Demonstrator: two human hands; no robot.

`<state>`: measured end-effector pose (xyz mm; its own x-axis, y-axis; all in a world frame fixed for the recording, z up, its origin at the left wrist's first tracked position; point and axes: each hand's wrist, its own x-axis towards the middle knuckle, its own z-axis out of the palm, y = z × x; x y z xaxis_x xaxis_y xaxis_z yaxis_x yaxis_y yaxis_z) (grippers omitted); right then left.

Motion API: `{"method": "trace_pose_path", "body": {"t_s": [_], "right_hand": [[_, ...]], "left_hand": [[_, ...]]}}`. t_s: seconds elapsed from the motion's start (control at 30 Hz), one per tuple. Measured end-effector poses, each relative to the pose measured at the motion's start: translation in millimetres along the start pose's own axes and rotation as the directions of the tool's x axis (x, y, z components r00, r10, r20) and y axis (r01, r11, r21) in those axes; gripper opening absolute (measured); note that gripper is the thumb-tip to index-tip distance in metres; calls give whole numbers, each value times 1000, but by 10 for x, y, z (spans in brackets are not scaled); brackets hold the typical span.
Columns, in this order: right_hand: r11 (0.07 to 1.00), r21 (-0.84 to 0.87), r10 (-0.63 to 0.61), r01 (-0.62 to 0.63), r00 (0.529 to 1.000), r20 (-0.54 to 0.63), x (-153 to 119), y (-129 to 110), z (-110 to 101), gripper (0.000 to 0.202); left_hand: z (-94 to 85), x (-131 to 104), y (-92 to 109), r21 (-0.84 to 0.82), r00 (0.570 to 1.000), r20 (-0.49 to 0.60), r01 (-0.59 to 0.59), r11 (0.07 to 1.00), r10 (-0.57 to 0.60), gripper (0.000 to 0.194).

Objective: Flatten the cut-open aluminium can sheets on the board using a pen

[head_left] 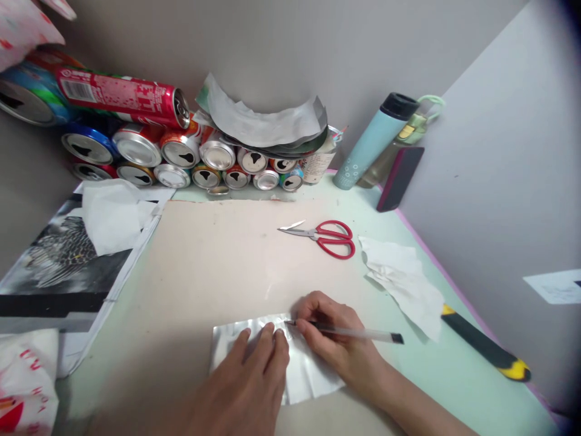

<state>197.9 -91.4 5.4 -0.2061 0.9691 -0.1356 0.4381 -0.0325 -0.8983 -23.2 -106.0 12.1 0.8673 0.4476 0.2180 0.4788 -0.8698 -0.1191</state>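
A silvery rectangular metal sheet [308, 369] lies on the beige board [213, 260] near the front of the table. My left hand [258, 369] rests on it with fingers stretched out, pressing its left half. Between the thumb and fingers of my right hand [338, 339] is a pen [363, 333] with a clear barrel and black end cap. Its tip points left and meets the sheet's upper part, close to my left fingertips. The heel of my right hand lies over the sheet's right side and hides part of it.
Red-handled scissors [333, 238] lie beyond the sheet. Crumpled tissue [403, 278] and a black-yellow handled tool [485, 342] are at right. Stacked drink cans [218, 154], curved metal sheets [267, 124], a blue bottle [374, 142] and a phone-like slab [402, 178] line the back. A bird picture [63, 248] lies left.
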Motion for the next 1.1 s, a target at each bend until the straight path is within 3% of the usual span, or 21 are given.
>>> {"method": "trace_pose_path", "body": {"t_s": [0.27,1.1], "right_hand": [[996,-62,-59,59,998,0,-16,27,11,17],[994,-72,-75,78,996,39,-25,-14,-11,17]], "left_hand": [[-4,17,-25,-26,1000,14,-6,1000,7,35],[-36,40,6,-1,1000,28,-2,1000,2,36]]}}
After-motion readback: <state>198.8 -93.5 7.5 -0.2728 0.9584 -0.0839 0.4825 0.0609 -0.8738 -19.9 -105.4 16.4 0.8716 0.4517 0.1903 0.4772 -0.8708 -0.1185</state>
